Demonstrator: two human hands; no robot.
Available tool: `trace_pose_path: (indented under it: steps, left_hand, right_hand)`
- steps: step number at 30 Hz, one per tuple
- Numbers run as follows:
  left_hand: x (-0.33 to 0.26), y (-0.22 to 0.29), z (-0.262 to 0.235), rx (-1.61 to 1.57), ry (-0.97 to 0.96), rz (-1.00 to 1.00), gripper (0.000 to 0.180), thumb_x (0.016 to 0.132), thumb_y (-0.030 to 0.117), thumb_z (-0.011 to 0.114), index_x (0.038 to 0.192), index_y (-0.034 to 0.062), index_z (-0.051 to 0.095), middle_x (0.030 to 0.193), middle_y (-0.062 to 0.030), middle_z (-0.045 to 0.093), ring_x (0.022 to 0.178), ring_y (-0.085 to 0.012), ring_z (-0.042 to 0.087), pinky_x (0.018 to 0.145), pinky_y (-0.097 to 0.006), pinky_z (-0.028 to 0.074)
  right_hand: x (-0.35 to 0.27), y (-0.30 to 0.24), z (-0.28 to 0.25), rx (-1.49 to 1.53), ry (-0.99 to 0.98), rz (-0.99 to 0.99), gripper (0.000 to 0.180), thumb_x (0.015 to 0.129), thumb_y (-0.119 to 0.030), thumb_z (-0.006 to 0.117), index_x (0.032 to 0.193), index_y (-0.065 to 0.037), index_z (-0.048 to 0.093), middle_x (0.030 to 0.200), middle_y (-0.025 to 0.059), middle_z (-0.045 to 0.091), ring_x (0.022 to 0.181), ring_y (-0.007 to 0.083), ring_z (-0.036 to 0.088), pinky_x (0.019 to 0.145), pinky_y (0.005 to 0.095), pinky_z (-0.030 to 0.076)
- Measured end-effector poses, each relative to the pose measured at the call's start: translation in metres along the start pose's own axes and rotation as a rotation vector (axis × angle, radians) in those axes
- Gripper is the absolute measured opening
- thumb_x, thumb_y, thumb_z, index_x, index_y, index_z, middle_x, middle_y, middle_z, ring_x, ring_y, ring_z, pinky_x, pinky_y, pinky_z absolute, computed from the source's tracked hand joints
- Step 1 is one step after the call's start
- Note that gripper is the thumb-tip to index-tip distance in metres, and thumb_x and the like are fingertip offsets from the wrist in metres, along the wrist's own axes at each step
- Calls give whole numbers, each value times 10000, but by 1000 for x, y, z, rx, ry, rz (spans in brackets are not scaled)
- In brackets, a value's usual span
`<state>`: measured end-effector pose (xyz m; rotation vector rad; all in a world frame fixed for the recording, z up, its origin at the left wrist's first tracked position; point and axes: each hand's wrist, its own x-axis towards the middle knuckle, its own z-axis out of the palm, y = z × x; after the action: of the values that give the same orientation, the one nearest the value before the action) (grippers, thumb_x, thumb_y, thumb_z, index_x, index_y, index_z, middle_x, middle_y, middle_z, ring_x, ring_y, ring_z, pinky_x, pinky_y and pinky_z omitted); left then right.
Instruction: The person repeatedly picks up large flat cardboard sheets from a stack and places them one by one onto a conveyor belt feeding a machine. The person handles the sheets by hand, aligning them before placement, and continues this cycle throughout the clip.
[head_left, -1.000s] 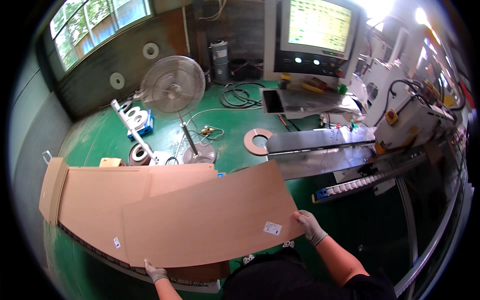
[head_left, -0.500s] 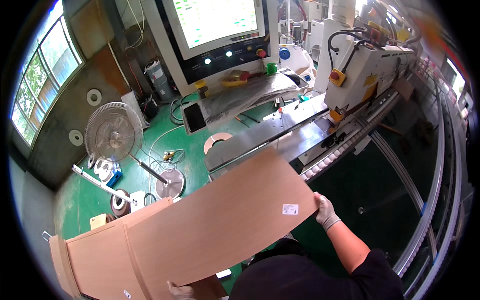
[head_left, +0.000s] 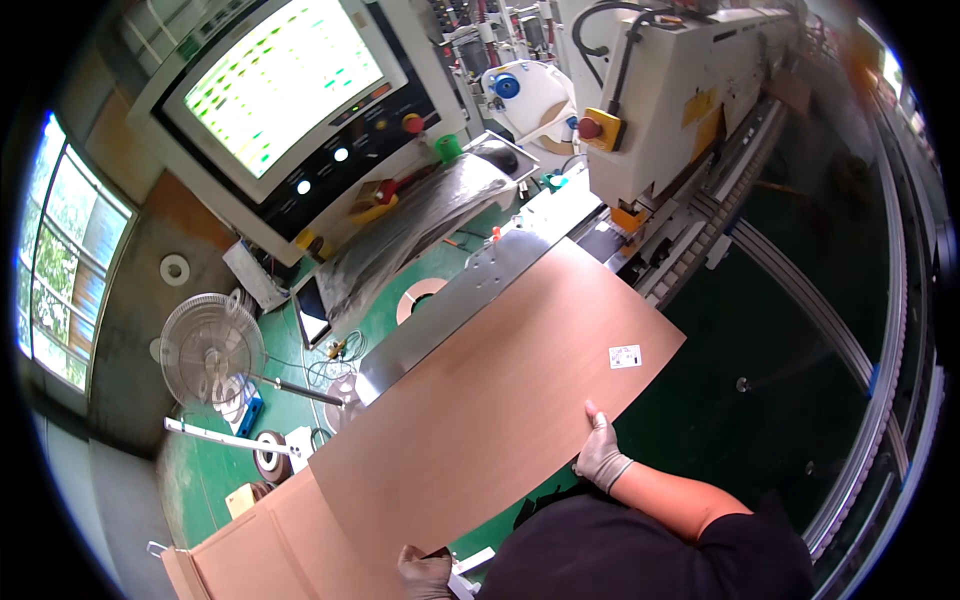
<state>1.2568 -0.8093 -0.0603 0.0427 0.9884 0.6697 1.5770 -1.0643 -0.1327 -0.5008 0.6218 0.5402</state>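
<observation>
A wide wood-coloured panel [head_left: 470, 410] with a small white label [head_left: 625, 356] lies slanted before me, its far long edge over the metal machine table [head_left: 500, 268]. My gloved right hand [head_left: 602, 455] is closed on the near long edge, thumb on top and the other fingers hidden beneath. At the panel's near left corner, my gloved left hand [head_left: 425, 572] is closed on the edge, partly cut off by the picture's lower border. More wood-coloured panels [head_left: 270, 545] lie under and beyond the left end.
A white edge machine [head_left: 680, 110] with a red stop button [head_left: 590, 128] stands at the far right beside a conveyor track [head_left: 715, 205]. A control screen [head_left: 285, 80] rises at the far left. A standing fan [head_left: 212, 352] is on the left. Metal rails [head_left: 800, 290] run along the right.
The panel has moved forward and right, further over the metal table. My right hand has shifted from its right end to the near long edge. The view has turned.
</observation>
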Motion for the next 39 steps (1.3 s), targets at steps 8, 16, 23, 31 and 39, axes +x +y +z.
trace_pose_path:
  steps: [8, 16, 23, 31, 39]
  left_hand:
    - [-17, -75, 0, 347, -296, -236, 487, 1018, 399, 558, 1367, 61, 594, 1387, -183, 623, 1262, -357, 587, 1049, -495, 495]
    - [-32, -143, 60, 995, -357, -432, 587, 1112, 420, 430, 1474, -42, 445, 1382, -238, 592, 1259, -323, 615, 1059, -427, 496]
    - [-17, -174, 115, 1937, -838, -360, 625, 1107, 470, 410, 1392, -71, 537, 1310, -212, 655, 1226, -302, 627, 1045, -375, 477]
    - [39, -235, 59, 1934, -884, -187, 628, 1044, 455, 492, 1408, -55, 521, 1423, -268, 575, 1339, -399, 531, 1127, -414, 396]
    - [67, -146, -114, 2202, -421, 73, 529, 1021, 449, 516, 1235, -21, 631, 1251, -308, 650, 1190, -465, 607, 1021, -487, 478]
  right_hand:
    - [27, -111, 15, 113, -1, 52, 483, 899, -429, 673, 1274, -129, 624, 1316, 119, 647, 1244, 345, 583, 1122, 553, 420]
    - [73, -237, 13, 120, -27, -106, 472, 902, -352, 582, 1291, -89, 623, 1302, 122, 659, 1196, 348, 621, 1071, 534, 476]
    - [105, -310, -13, 37, -138, -320, 482, 998, -348, 487, 1368, -47, 558, 1347, 128, 627, 1242, 318, 597, 1080, 497, 475]
    - [44, -175, 0, -101, -102, -168, 610, 1009, -501, 530, 1472, -105, 499, 1478, 95, 553, 1372, 301, 505, 1171, 470, 393]
    - [35, -133, 10, 20, -51, -85, 671, 961, -583, 587, 1440, -117, 523, 1455, 86, 557, 1334, 308, 524, 1131, 488, 420]
